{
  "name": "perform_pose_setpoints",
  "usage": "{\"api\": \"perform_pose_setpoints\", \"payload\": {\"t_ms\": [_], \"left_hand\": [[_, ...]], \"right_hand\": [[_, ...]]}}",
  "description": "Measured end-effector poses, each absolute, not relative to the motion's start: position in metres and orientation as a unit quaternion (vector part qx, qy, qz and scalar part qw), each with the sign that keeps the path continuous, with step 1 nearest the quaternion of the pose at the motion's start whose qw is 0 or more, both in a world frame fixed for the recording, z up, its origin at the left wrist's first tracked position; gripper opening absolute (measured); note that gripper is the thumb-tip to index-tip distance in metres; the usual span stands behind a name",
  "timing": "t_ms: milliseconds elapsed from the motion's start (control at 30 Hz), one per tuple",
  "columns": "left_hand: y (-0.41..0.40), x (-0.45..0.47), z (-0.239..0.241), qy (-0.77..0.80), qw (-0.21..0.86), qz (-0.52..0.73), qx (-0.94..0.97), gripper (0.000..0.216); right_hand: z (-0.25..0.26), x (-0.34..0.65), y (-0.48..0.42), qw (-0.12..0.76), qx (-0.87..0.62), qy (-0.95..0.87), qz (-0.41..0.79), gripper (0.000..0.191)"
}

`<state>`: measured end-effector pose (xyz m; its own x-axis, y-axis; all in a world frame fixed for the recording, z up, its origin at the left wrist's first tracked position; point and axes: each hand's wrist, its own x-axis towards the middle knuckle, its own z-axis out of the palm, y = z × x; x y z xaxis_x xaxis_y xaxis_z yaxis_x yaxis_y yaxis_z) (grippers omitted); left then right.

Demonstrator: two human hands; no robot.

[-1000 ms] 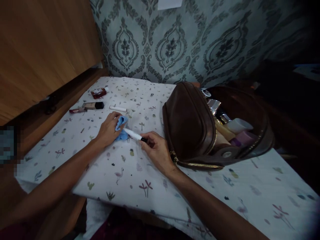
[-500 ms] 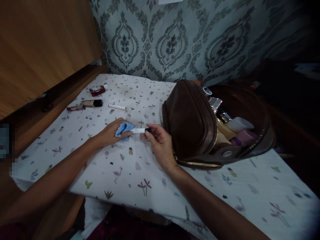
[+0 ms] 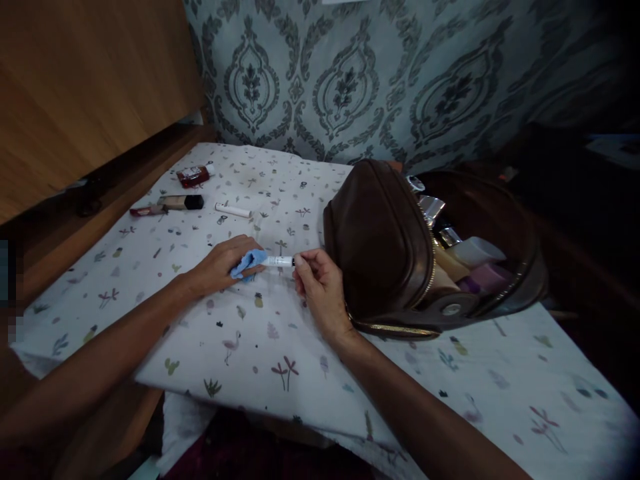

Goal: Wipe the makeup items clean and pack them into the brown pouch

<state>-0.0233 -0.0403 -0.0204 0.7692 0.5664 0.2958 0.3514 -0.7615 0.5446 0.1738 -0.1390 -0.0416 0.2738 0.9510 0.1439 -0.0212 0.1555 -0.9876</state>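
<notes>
My left hand (image 3: 220, 267) is closed on a small blue cloth (image 3: 249, 261), which wraps one end of a slim white tube (image 3: 279, 261). My right hand (image 3: 317, 283) pinches the tube's other end, by its dark cap. The tube lies level just above a white sheet printed with small plants and birds (image 3: 260, 333). An open brown leather pouch (image 3: 385, 247) lies right beside my right hand, with bottles and tubes showing in its mouth (image 3: 475, 257).
On the sheet at the far left lie a small red bottle (image 3: 193, 175), a beige tube with a black cap (image 3: 183, 202), a dark pink stick (image 3: 145, 211) and a white stick (image 3: 233, 211). A wooden panel (image 3: 90, 87) stands at the left; patterned wallpaper (image 3: 350, 80) is behind.
The tube has swung from slanting to level, and my right hand has shifted a little up toward the pouch. My left hand keeps the cloth on the tube's end.
</notes>
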Motion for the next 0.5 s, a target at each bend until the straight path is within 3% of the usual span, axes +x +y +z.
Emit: {"api": "perform_pose_setpoints", "payload": {"t_ms": [267,500], "left_hand": [[-0.044,-0.022,-0.008,0.323,0.327,0.177,0.870,0.037],[-0.041,-0.024,-0.010,0.285,0.315,0.204,0.882,0.030]], "right_hand": [[-0.044,0.173,-0.140,0.625,-0.481,-0.470,0.396,0.022],[-0.045,0.173,-0.140,0.618,-0.485,-0.467,0.407,0.026]]}}
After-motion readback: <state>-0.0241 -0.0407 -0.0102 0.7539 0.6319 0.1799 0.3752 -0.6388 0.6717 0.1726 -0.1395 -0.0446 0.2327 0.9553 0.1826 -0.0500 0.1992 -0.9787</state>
